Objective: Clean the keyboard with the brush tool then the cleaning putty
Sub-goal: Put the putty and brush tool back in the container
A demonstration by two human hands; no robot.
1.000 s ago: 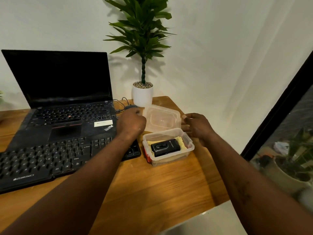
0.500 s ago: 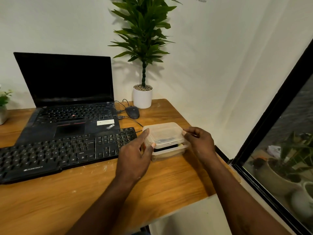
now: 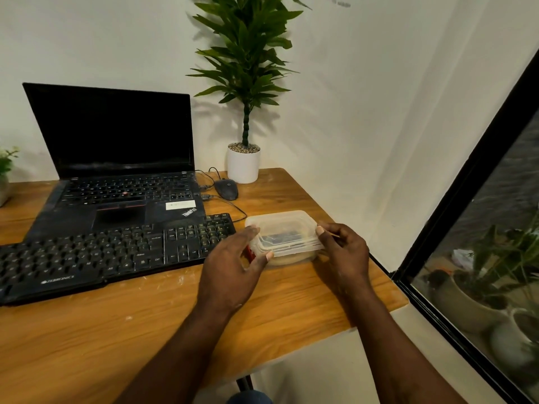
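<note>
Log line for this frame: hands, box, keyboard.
left hand: grips container left side | right hand: grips container right side | lid: on | container: on desk beside keyboard | keyboard: untouched

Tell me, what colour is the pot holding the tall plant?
The plant pot is plain white; the head view shows it.

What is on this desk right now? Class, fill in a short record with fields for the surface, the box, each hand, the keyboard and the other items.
Surface: wooden desk
Box: clear plastic box, lid on, right of the keyboard; a dark item shows dimly inside
Left hand: left hand grips the box's left end
Right hand: right hand holds the box's right end, fingers at the lid edge
Keyboard: black keyboard, in front of the laptop
Other: mouse; potted plant
</note>
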